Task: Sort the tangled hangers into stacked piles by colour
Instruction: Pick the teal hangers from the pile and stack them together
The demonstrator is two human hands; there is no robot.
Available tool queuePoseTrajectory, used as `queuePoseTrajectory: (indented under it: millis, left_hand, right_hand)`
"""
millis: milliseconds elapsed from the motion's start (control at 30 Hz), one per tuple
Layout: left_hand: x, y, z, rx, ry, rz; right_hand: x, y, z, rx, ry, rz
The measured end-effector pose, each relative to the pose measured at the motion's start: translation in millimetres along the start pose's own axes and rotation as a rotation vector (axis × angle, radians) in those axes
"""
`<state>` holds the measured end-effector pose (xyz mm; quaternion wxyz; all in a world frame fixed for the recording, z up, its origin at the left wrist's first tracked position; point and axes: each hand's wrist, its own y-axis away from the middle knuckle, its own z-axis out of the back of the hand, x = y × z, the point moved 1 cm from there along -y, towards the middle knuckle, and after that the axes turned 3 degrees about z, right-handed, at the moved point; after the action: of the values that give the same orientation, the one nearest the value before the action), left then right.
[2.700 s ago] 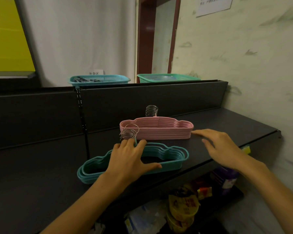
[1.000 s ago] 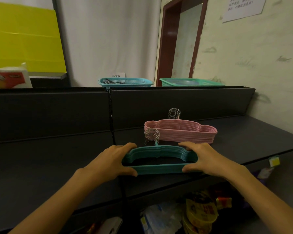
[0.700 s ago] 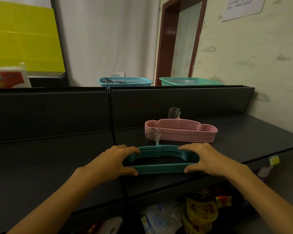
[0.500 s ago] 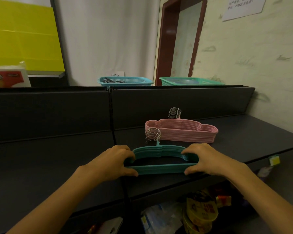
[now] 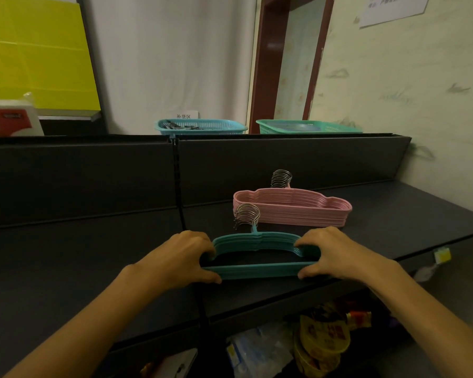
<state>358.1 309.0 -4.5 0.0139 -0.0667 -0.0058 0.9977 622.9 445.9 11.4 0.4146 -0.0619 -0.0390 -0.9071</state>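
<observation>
On the dark counter (image 5: 393,214) right in front of you sits the teal hanger stack (image 5: 257,270), its long axis running left to right across your view, the bundle of metal hooks (image 5: 247,215) standing up at its far edge and pointing away from you toward the back panel. Your left hand (image 5: 180,257) has the stack's left end, thumb pressed along the near bar, fingers (image 5: 202,242) curled over the top and closed on the teal plastic. Your right hand (image 5: 336,253) mirrors it on the right end, thumb low on the near bar, fingers wrapped over the shoulder curve, holding the stack firmly. Both forearms come in from the bottom corners, angled inward, wrists roughly level. Just behind, a little to the right and apart from the teal pile, the pink hanger stack (image 5: 292,210) lies flat with the same left-right axis, its own hooks up at the back. Both ends of the teal pile vanish under your hands, so how neatly those ends line up can't be read, nor whether it is lifted off the counter. Up on the ledge behind sit a blue basket (image 5: 202,127) and a green basket (image 5: 309,127), contents hard to make out. Below the counter edge, packaged goods (image 5: 321,339) are dim and partly cut off.
</observation>
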Motion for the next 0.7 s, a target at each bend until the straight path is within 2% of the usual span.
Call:
queuePoseTrajectory:
  millis: [500,700]
  left_hand:
    - [-3.9,-1.2,0.2,0.002,-0.027,0.013]
    - [-2.8,1.0,-3.7,0.000,0.038,0.013]
  right_hand:
    - [-2.1,-3.5,-1.5,0.022,0.016,0.000]
    - [-3.6,1.2,-0.2,0.047,-0.034,-0.002]
